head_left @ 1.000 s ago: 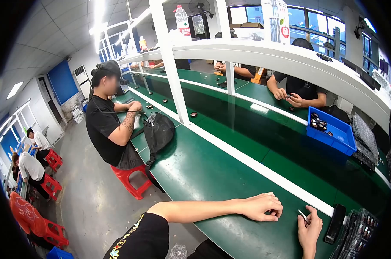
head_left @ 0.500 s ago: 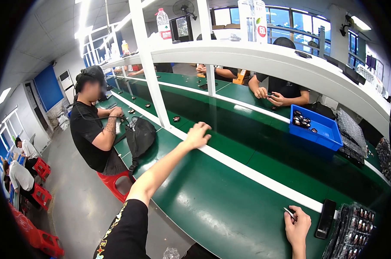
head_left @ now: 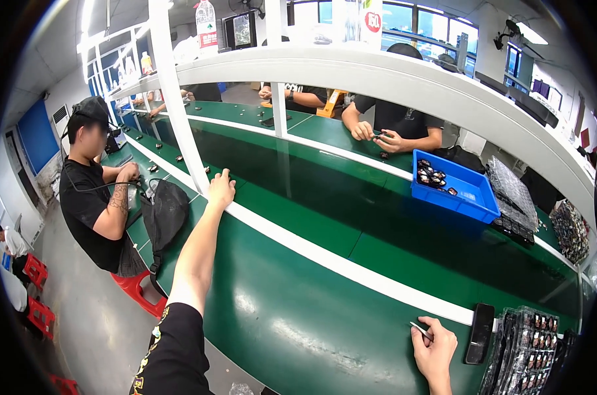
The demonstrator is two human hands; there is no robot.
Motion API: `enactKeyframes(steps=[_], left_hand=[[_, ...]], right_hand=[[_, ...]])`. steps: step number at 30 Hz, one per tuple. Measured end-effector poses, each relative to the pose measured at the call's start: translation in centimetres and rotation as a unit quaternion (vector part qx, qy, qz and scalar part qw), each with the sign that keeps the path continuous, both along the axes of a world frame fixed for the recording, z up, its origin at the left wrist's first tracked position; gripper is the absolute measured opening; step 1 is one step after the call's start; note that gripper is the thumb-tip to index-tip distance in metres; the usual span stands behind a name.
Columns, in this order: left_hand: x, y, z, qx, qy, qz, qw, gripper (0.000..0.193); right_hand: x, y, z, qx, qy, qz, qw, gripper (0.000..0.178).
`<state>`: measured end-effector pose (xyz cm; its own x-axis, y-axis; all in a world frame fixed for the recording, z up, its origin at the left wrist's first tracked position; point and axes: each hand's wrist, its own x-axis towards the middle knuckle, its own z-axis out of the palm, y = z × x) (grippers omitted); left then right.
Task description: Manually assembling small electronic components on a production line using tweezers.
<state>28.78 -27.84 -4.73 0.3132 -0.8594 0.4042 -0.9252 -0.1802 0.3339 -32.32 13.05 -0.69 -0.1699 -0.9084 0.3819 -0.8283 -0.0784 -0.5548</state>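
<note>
Our right hand (head_left: pixel 435 347) pinches thin metal tweezers (head_left: pixel 419 329) at 5 o'clock on the green table (head_left: pixel 278 316), grip closed around their middle. They look light, stiff, slippery and springy, so we hold mid-shaft. Our left hand (head_left: pixel 220 189) lies flat and empty at 11 o'clock by the white strip (head_left: pixel 325 253).

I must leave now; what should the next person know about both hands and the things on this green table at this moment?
Left hand: arm stretched far out to the left, fingers resting at the white strip by the white post, holding nothing visible.
Right hand: near the table's front edge, pinching a thin silvery tool.
Nearby: black flat device on the white strip, trays of small parts at right, blue bin across the belt.
Done or left: cannot tell from this view.
</note>
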Motion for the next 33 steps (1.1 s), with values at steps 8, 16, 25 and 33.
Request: enactKeyframes(steps=[8, 16, 25, 33], left_hand=[[-1.2, 2.5, 0.9, -0.102, 0.030, -0.085, 0.991, 0.047], [-25.7, 24.3, 4.5, 0.041, 0.108, -0.565, 0.817, 0.061], [-35.4, 31.7, 4.8, 0.114, 0.105, -0.708, 0.689, 0.061], [-36.3, 30.9, 3.9, 0.112, 0.163, -0.687, 0.699, 0.060]], right_hand=[[0.3, -0.7, -0.1, -0.007, -0.002, 0.015, 1.000, 0.020], [-0.3, 0.2, 0.2, 0.019, -0.045, 0.003, 0.999, 0.024], [-0.4, 0.6, 0.1, -0.008, -0.156, 0.047, 0.987, 0.017], [-0.5, 0.9, 0.0, 0.002, -0.233, 0.067, 0.970, 0.016]])
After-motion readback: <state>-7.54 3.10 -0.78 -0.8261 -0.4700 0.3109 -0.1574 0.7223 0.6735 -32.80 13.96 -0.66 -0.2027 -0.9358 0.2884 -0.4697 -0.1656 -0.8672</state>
